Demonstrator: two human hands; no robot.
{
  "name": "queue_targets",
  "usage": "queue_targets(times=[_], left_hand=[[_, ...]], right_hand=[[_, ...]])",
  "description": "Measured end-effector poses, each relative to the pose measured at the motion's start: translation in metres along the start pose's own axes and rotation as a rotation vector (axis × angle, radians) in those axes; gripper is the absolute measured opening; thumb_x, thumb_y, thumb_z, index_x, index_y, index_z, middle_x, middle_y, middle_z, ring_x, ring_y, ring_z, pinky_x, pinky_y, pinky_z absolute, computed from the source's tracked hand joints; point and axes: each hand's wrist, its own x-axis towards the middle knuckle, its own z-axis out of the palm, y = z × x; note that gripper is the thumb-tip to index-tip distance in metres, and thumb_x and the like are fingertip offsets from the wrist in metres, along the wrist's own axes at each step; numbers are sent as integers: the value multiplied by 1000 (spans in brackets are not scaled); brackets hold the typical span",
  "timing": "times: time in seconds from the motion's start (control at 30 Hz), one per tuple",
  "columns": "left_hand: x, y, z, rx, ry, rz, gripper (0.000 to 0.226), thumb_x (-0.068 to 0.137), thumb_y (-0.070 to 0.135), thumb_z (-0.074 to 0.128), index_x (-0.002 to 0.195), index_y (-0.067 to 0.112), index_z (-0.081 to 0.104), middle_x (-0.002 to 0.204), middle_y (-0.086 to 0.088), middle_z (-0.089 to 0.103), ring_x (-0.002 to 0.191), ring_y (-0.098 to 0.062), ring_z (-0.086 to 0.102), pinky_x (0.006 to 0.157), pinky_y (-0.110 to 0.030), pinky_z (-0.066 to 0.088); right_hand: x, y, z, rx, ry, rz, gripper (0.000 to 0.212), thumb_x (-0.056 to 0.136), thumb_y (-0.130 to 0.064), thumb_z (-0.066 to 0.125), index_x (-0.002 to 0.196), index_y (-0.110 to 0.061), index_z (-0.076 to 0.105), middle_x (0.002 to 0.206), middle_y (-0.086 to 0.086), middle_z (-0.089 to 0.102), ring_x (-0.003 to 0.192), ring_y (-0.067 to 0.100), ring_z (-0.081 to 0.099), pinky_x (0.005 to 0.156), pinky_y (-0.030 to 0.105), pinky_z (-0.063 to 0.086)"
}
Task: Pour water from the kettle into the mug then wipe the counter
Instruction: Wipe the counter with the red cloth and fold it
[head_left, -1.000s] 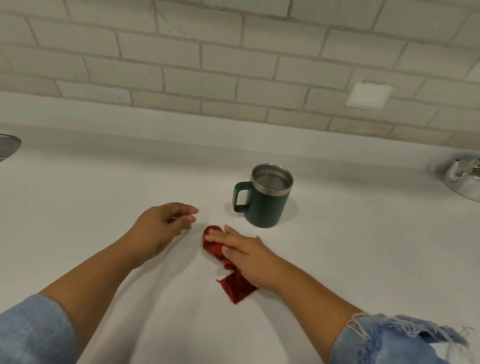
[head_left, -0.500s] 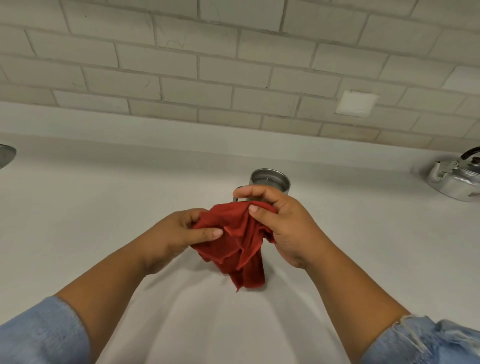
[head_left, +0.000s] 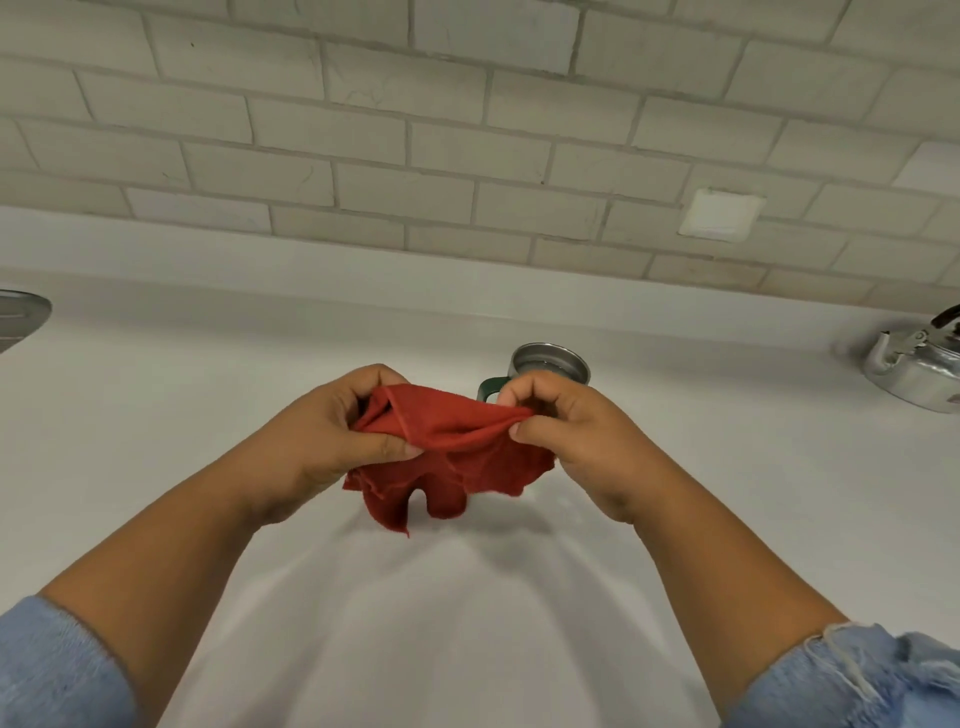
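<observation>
A crumpled red cloth (head_left: 452, 457) is held up above the plain white counter (head_left: 156, 441), stretched between both hands. The left hand (head_left: 332, 431) is closed on the cloth's left edge, thumb pressed against the fabric from the front, fingers curled behind. The right hand (head_left: 576, 441) is pinched onto the right corner, thumb and forefinger squeezed together on the hem. The lower folds are left hanging free, ragged, just over the counter surface; whether the lowest tip touches it cannot be told from this angle. Directly behind the hands, the dark green mug with a steel rim (head_left: 545, 366) is seen standing upright on the counter, its handle turned to the left and mostly hidden by the right hand's fingers. The shiny metal kettle (head_left: 914, 369) is parked well apart at the far right edge, near the pale brick-tiled wall (head_left: 467, 130). Blue sleeves (head_left: 57, 670) are pushed up on both forearms.
</observation>
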Motion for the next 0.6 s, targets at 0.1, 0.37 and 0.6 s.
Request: queue_targets(times=[0.1,0.37,0.6], left_hand=[[-11,-3,-5,-25,-134,-100,24,69,12,76,88,14,60,76,-1,63,72,-18,59,67,-30,47],[-29,-44,1,206,149,-512,39,77,17,73,111,20,54,85,-9,65,73,-21,63,65,-34,53],[-25,-72,14,912,254,-562,69,73,63,61,122,16,51,109,-4,58,93,-19,57,78,-28,45]], right_hand=[[-1,6,7,-9,-86,81,18,68,-12,53,73,-26,63,63,-8,57,57,8,50,51,19,38],[6,51,37,-404,-79,213,26,84,-13,56,102,-30,63,108,-4,63,89,15,62,80,30,54],[-2,72,46,-769,-53,280,56,85,-35,63,136,-34,40,144,-5,36,129,19,38,106,36,37]])
